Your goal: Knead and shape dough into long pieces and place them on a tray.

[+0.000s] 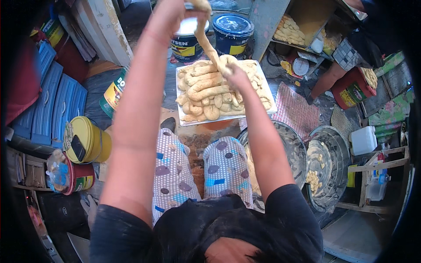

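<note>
A long rope of pale dough (205, 40) is stretched between my two hands. High at the top of the view, my left hand (168, 15) grips its raised upper end, which curls over at the picture's edge. My right hand (239, 78) is closed around the lower part, right above a heap of dough ropes (206, 90). The heap fills a shallow white tray (228, 117) in front of my knees; thick ropes lie side by side and loop over one another. My right fingers are blurred and partly hidden by the hand itself.
Behind the tray stand a blue-lidded bucket (233, 31) and a white-lidded one (186, 41). Two wide dark basins (293, 147) sit right of my legs, one holding dough scraps (314, 180). A yellow bucket (101, 142) carries a phone (78, 147). Another person's leg (326, 81) is at right.
</note>
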`<action>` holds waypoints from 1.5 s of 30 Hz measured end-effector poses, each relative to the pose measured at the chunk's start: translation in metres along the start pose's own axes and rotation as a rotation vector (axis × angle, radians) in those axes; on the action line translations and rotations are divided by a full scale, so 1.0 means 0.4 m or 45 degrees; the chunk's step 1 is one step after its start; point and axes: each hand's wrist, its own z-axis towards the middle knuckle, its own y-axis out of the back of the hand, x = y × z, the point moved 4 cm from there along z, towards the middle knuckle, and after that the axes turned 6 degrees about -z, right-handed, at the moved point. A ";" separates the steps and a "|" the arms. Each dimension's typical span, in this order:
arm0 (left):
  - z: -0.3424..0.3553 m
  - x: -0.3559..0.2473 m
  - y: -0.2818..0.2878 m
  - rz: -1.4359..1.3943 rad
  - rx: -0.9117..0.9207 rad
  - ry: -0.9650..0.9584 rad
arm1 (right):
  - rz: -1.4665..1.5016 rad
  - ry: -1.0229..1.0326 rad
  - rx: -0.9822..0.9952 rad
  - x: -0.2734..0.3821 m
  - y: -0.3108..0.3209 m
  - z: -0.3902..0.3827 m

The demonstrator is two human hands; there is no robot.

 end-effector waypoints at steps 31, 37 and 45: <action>-0.255 0.614 0.240 0.911 -0.305 0.507 | -0.477 0.509 0.084 0.033 -0.104 -0.149; -0.269 0.555 0.169 1.341 -0.511 -0.083 | -0.497 0.354 -0.071 0.045 -0.138 -0.185; -0.249 0.566 0.169 1.221 -0.459 -0.323 | -0.020 0.316 -0.056 -0.058 -0.022 -0.332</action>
